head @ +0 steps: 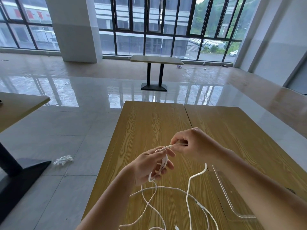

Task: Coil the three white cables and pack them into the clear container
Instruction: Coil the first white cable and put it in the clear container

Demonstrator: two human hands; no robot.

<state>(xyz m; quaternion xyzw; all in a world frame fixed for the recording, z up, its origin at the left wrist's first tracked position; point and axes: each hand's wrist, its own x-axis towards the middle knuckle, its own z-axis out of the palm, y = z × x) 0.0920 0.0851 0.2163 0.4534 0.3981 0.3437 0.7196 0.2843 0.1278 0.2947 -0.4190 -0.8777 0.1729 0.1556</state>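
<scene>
- Here, the left hand (150, 166) is raised above the wooden desk (146, 123), just below the middle of the view, palm turned up toward the camera.
- Its fingers (167, 165) are curled around a small coil (160, 166) of white cable, a few loops hanging from the hand down to about its heel.
- The right hand (194, 145) sits just beside it at 1 o'clock, its fingers pressed together in a pinch on the cable strand (172, 145) that runs across from the coil.
- The two hands are close, nearly touching at the fingertips.
- Below the hands, toward 6 o'clock, loose white cables (166, 190) trail over the desk in crossing curves; how many separate cables lie there cannot be told.
- One strand (191, 180) rises in an S-shape at 5 o'clock, up toward the right forearm.
- A white plug end (177, 227) lies at the very bottom edge.
- The clear container (232, 198) rests on the desk at 4 o'clock, partly hidden by the right forearm; only its transparent wall and edge are visible.
- A second desk (240, 123) butts against the first on the right side.
- On the tiled floor (49, 146) at 9 o'clock lies a small white bundle (63, 160).
</scene>
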